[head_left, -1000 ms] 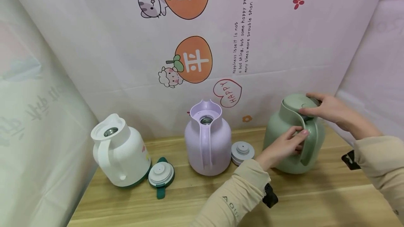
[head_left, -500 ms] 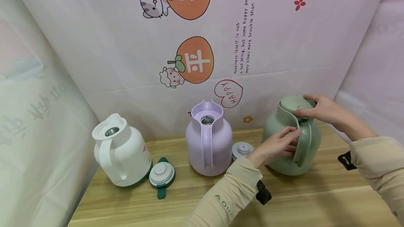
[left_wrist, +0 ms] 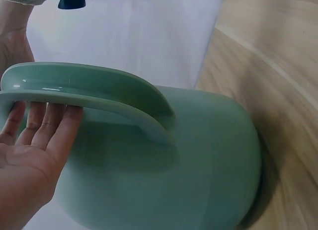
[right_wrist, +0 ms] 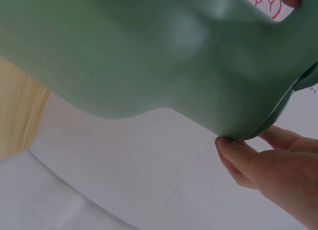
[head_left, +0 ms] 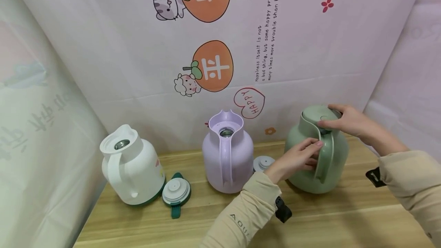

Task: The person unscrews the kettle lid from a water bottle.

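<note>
A sage-green thermos jug (head_left: 306, 163) stands at the right of the table, its lid (head_left: 317, 114) seated in the neck. My left hand (head_left: 296, 158) grips the jug's handle (head_left: 324, 160); in the left wrist view, the fingers (left_wrist: 58, 128) pass behind the green handle. At the top, my right hand (head_left: 351, 122) holds the lid between thumb and fingers, the thumb near its front edge. In the right wrist view, the right fingertips (right_wrist: 229, 146) are right at the rim, and the jug's body (right_wrist: 124, 56) fills the upper part.
A lilac thermos jug (head_left: 213, 163) stands lidless mid-table, its pale grey lid (head_left: 263, 161) beside it, partly behind my left forearm. Further left is a lidless white jug (head_left: 141, 171), with a white and dark green lid (head_left: 176, 190) next to it. A printed cloth (head_left: 293, 49) hangs behind.
The green jug has shifted slightly left, both hands moving along with it. My left forearm now covers more of the grey lid. The lilac and white jugs stay in place.
</note>
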